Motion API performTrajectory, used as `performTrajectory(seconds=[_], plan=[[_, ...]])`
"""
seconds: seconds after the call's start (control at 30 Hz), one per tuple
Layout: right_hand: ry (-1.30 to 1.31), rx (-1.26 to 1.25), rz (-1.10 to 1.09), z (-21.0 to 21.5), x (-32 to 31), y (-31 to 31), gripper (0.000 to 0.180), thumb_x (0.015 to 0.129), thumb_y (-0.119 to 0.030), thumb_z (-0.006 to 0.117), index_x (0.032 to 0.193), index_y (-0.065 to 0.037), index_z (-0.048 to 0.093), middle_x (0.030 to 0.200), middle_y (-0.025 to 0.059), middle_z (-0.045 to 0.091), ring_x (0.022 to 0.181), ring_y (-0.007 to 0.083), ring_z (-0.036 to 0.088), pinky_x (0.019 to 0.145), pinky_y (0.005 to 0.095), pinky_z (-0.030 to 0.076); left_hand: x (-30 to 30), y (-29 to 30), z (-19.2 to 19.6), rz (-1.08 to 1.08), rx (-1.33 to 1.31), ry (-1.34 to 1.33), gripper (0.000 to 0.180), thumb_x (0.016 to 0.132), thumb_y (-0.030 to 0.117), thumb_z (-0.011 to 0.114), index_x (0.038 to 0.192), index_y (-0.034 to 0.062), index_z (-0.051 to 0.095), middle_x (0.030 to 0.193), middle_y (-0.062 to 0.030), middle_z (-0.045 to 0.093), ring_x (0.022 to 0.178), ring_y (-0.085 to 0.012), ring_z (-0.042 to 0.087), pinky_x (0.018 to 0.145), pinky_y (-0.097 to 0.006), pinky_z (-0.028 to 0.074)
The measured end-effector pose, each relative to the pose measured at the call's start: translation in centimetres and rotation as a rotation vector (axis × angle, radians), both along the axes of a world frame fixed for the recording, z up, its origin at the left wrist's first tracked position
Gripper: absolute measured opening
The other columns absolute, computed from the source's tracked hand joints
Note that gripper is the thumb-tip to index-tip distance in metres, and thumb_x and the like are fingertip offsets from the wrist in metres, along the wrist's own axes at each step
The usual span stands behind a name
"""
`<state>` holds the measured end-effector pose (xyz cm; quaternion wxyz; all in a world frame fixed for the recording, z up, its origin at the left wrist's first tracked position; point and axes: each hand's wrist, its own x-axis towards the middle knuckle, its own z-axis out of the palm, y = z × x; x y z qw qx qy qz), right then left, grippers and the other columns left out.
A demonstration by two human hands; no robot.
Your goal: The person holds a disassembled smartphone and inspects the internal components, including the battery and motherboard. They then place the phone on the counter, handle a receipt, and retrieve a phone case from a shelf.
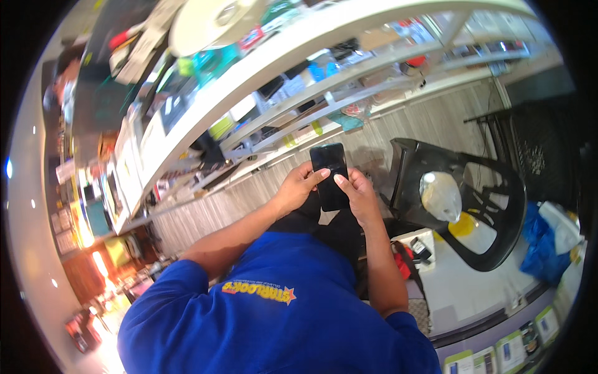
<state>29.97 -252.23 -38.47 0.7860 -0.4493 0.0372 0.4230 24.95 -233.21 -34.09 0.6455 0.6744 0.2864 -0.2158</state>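
Observation:
A black smartphone (pixel 331 190) is held upright in front of my body, its dark glossy face toward me. My left hand (pixel 298 189) grips its left edge, with the thumb lying on the screen. On the opposite edge my right hand (pixel 360 196) holds it too, the right thumb also over the glass. The fingers behind the phone are hidden. Nothing can be read on the dark screen.
To the right stands a black plastic chair (pixel 498 187) with a tied clear plastic bag (pixel 441 197) on it. A white-framed shelf counter (pixel 286 56) full of goods curves across ahead. Blue plastic bags (pixel 541 246) and packaged items (pixel 511 352) lie at the lower right.

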Motion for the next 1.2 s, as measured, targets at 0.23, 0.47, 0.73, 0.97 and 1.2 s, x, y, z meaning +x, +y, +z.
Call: performTrajectory(seconds=[0.23, 0.47, 0.73, 0.97, 1.2], plan=[[0.044, 0.112, 0.260, 5.7, -2.4, 3.5, 0.035, 0.100, -0.013, 0.070, 0.129, 0.003, 0.059, 0.117, 0.0082, 0.070, 0.105, 0.0121, 0.067, 0.094, 0.0272, 0.053, -6.1, 1.7, 7.1, 0.244, 0.039, -0.182, 0.031, 0.101, 0.030, 0.070, 0.115, 0.0025, 0.068, 0.095, 0.0006, 0.069, 0.086, -0.0056, 0.058, 0.074, -0.025, 0.047], [-0.078, 0.102, 0.496, 12.8, -4.1, 10.1, 0.036, 0.100, -0.014, 0.070, 0.130, 0.003, 0.059, 0.117, 0.0081, 0.070, 0.104, 0.0138, 0.067, 0.092, 0.0286, 0.054, -12.7, 6.4, 11.2, 0.372, -0.046, -0.414, 0.035, 0.104, 0.027, 0.065, 0.128, 0.0020, 0.068, 0.122, -0.0058, 0.067, 0.115, -0.0143, 0.060, 0.102, -0.032, 0.046], [-0.202, 0.057, 0.653, 16.7, -11.0, 19.4, 0.036, 0.100, -0.015, 0.071, 0.129, 0.002, 0.059, 0.113, 0.0071, 0.071, 0.100, 0.0113, 0.068, 0.089, 0.0294, 0.055, -21.5, 12.1, 12.7, 0.642, -0.029, -0.535, 0.035, 0.103, 0.027, 0.064, 0.127, 0.0017, 0.067, 0.128, -0.0049, 0.060, 0.122, -0.0162, 0.055, 0.107, -0.034, 0.043], [-0.196, 0.068, 0.689, 14.8, -13.4, 19.6, 0.036, 0.098, -0.013, 0.072, 0.129, 0.000, 0.059, 0.114, 0.0057, 0.070, 0.102, 0.0118, 0.067, 0.090, 0.0286, 0.054, -26.9, 15.3, 9.7, 0.427, -0.042, -0.567, 0.048, 0.106, 0.042, 0.055, 0.136, 0.0047, 0.062, 0.118, -0.0062, 0.062, 0.107, -0.0179, 0.060, 0.099, -0.035, 0.045], [-0.092, 0.070, 0.364, 13.4, -6.8, 9.8, 0.047, 0.090, -0.016, 0.077, 0.132, -0.001, 0.060, 0.116, 0.0054, 0.070, 0.107, 0.0159, 0.066, 0.096, 0.0334, 0.051, -18.8, 13.3, 2.7, 0.245, -0.066, -0.260, 0.056, 0.108, 0.049, 0.047, 0.142, 0.0064, 0.058, 0.121, -0.0076, 0.065, 0.103, -0.0175, 0.060, 0.098, -0.036, 0.047]])
